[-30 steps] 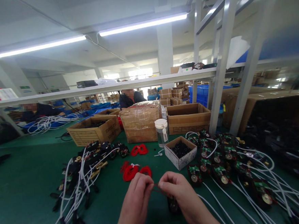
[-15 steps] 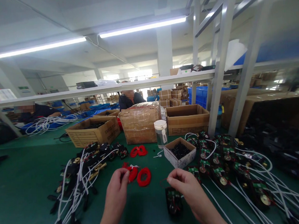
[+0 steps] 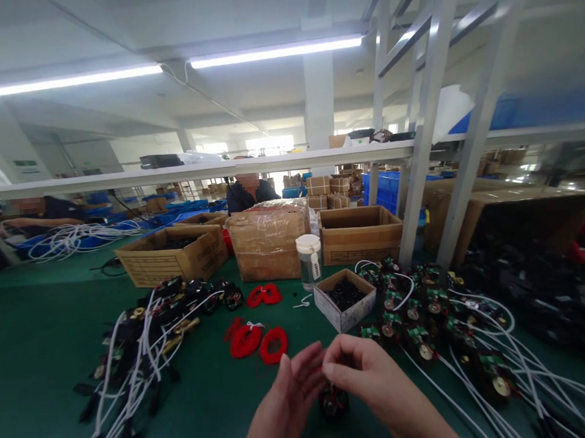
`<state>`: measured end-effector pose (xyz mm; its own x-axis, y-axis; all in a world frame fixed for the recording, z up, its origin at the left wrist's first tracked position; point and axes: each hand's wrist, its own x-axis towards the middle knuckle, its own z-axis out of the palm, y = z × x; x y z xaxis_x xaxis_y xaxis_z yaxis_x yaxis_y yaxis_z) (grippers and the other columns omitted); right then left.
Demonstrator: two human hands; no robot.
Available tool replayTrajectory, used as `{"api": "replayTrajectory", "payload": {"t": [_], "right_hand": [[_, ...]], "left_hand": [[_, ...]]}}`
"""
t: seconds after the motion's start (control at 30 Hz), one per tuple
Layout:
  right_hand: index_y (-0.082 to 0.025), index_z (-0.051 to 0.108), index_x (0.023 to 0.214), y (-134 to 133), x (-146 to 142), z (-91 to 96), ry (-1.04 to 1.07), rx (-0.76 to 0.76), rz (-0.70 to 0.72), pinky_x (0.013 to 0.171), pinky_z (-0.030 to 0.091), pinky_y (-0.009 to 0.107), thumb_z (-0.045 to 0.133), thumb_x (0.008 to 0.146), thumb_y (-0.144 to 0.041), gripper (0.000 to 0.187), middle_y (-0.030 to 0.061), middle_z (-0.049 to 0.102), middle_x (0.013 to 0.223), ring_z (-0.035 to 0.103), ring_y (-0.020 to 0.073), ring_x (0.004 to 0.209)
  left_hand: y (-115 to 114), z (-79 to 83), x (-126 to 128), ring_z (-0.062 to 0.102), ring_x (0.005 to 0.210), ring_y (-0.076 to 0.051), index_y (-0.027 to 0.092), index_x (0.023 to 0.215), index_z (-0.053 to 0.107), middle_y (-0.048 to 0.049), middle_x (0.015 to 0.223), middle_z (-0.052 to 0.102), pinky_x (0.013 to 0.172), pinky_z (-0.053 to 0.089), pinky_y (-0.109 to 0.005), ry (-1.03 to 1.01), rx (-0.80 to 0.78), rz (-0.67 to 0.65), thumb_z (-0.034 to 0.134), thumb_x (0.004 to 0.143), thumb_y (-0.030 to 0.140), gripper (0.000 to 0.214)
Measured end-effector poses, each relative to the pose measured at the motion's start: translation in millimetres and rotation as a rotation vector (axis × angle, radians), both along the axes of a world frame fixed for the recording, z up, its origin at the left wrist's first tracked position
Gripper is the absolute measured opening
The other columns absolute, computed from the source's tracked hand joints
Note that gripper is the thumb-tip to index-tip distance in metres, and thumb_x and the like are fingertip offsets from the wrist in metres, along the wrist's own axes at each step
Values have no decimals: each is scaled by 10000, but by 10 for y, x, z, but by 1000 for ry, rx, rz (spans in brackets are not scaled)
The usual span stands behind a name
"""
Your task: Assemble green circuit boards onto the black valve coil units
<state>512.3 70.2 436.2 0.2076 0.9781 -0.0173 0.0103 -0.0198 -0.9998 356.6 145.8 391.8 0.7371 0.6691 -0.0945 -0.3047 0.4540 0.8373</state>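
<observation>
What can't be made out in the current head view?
Head view:
What, if anything, the right hand pinches: too small.
Upper circuit unit: partly hidden by right hand and left hand.
Floor of the open box right of the jar: hidden by its front wall.
Black parts, far right: dark, blurred.

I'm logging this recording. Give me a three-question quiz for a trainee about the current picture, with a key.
1. True or false: in the picture, the small whitish box stands to the left of the red coils.
2. What colour is the lid of the clear container? A) red B) white C) black
3. Which of the person's own hands is held open?

Key:
1. False; the small whitish box is to the right of the red coils.
2. B
3. The left hand.
</observation>
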Motion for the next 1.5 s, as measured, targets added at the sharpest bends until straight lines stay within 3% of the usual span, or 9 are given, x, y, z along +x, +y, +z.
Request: {"api": "replayTrajectory", "payload": {"t": [0.17, 0.27, 0.43, 0.73, 0.93, 1.13, 1.27, 1.37, 1.5], "right_hand": [[-194, 649, 727, 1, 45, -133, -230, -19, -115, 609, 400, 281, 635, 745, -314, 123, 6, 619, 704, 556, 179, 689], [-195, 700, 796, -11, 113, -228, -315, 11, -149, 671, 438, 312, 597, 799, -345, 182, 29, 661, 769, 596, 206, 747], [-199, 691, 890, -70, 208, -372, -251, 38, -244, 771, 462, 355, 550, 859, -427, 269, 52, 687, 853, 630, 245, 848], [-215, 644, 818, -186, 7, -660, -229, 45, -322, 674, 454, 321, 579, 849, -405, 203, 35, 638, 791, 598, 217, 737], [-205, 644, 820, -152, -173, -600, -370, 50, -378, 643, 449, 292, 560, 837, -274, 109, 34, 632, 809, 605, 196, 716], [-210, 623, 794, -141, -140, -588, -439, 78, -429, 636, 437, 280, 523, 854, -237, 120, 18, 617, 777, 593, 182, 693], [-212, 629, 789, -151, -96, -584, -474, 96, -426, 615, 420, 271, 532, 860, -239, 123, 6, 597, 747, 561, 174, 666], [-215, 631, 781, -159, -85, -557, -486, 94, -415, 589, 406, 263, 540, 855, -233, 119, 0, 585, 729, 546, 166, 645], [-221, 634, 765, -182, -82, -525, -508, 87, -390, 566, 390, 252, 556, 840, -199, 111, -14, 573, 704, 539, 156, 628]], "left_hand": [[-109, -110, -15, 653, 1214, -311, 139, 1266, 701, -176, 1319, 697, 1091, 441, -436, -132, -363, -303, 558, 897, 683, 673], [-63, -138, -63, 626, 1267, -320, 110, 1301, 678, -188, 1374, 664, 1121, 423, -435, -149, -437, -345, 609, 875, 663, 701], [-12, -134, -58, 519, 1393, -350, 96, 1331, 662, -181, 1416, 639, 1226, 303, -478, -202, -454, -329, 632, 870, 634, 709], [-91, -219, 3, 316, 1532, -274, 174, 1373, 640, -95, 1547, 526, 1278, 233, -430, -331, -374, -231, 501, 962, 586, 598], [-150, -301, 46, 354, 1512, -299, 192, 1394, 622, -95, 1537, 541, 1283, 210, -458, -378, -329, -254, 476, 976, 587, 594], [-176, -320, 60, 367, 1505, -301, 188, 1401, 617, -100, 1549, 527, 1291, 159, -448, -417, -308, -246, 464, 980, 585, 599], [-163, -352, 47, 454, 1450, -314, 172, 1351, 662, -135, 1489, 587, 1278, 195, -468, -335, -280, -161, 490, 974, 583, 583], [-137, -395, 33, 529, 1380, -341, 160, 1260, 725, -162, 1378, 673, 1246, 265, -491, -173, -236, -70, 600, 885, 656, 634], [-140, -387, 14, 629, 1233, -367, 164, 1127, 789, -166, 1234, 749, 1165, 380, -520, 53, -67, 69, 671, 792, 719, 659]]}}
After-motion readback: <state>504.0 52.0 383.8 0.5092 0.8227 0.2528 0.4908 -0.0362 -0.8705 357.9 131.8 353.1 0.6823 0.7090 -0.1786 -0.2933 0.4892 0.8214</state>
